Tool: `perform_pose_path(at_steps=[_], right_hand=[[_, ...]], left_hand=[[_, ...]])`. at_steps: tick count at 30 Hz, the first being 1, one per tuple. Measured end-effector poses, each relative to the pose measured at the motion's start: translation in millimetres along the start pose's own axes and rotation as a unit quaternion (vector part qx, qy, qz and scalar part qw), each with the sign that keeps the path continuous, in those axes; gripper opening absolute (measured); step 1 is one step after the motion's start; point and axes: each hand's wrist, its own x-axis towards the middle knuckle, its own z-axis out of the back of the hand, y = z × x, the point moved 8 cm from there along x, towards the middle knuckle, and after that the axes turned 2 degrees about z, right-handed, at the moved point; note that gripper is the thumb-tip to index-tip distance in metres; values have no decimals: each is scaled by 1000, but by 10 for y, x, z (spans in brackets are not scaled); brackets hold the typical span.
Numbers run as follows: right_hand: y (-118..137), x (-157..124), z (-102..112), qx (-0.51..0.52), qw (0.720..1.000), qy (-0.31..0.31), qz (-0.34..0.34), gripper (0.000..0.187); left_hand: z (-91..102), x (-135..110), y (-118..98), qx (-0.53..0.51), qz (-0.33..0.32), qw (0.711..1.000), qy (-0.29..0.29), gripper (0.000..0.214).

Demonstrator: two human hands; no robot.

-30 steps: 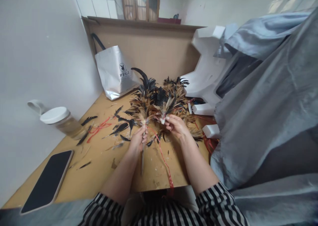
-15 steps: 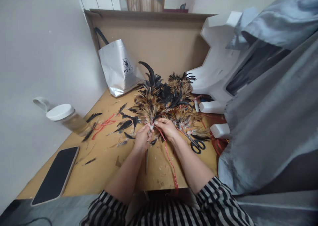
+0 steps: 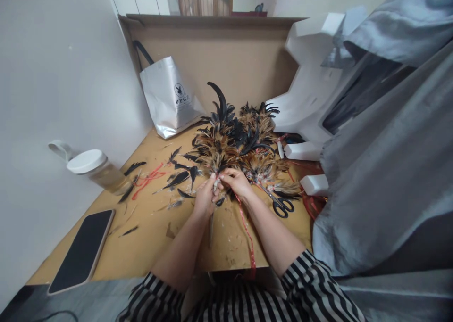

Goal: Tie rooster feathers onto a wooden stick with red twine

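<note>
My left hand point(image 3: 205, 195) is closed around the pale bound base of a feather bundle point(image 3: 218, 145), whose brown and black plumes fan out away from me. A thin stick-like end points down below that hand. Close beside it, my right hand point(image 3: 238, 183) pinches a red plastic ribbon point(image 3: 246, 225) at the bundle's base. The ribbon's tail runs under my right palm and hangs past the table's front edge. More feather bundles point(image 3: 264, 164) lie behind and to the right. Black-handled scissors point(image 3: 282, 206) rest just right of my right wrist.
Loose black feathers point(image 3: 179, 179) and red ribbon scraps point(image 3: 146, 183) lie to the left. Further left are a lidded jar point(image 3: 102, 169) and a phone point(image 3: 83, 251). A silver bag point(image 3: 168, 98) stands at the back. White foam point(image 3: 306, 81) and grey cloth point(image 3: 385, 171) border the right side.
The feather bundle has turned slightly, its long black plume swinging right and more upright. My right fingers have shifted a little at the bound base, with the ribbon drawn under the hand.
</note>
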Motion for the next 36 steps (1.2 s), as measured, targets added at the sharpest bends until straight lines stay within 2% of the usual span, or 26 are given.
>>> perform_pose_path(at_steps=[7,12,18,21,24,27,32,36], right_hand=[[-83,8,-34,43,999,21,-21,28],[-110,-50,-58,66,993,22,-95,34],[-42,-172,-156,73,977,124,-154,33],[-39,-181,-127,32,982,109,-154,30],[-15,-167,-88,-4,991,46,-129,26],[68,-172,-102,-23,997,0,-70,24],[170,-228,-193,-86,996,-8,15,21],[193,-254,-223,-106,993,-24,37,19]], left_hand=[[-20,-5,5,12,0,1000,18,37],[-42,-11,-20,31,-15,999,36,31],[-7,0,-93,49,-40,998,27,30],[6,13,-97,62,-46,997,25,30],[8,21,-86,90,-49,994,25,32],[13,18,-100,106,-62,992,17,34],[46,10,-180,93,-102,990,-7,32],[86,5,-260,103,-132,986,-15,27]])
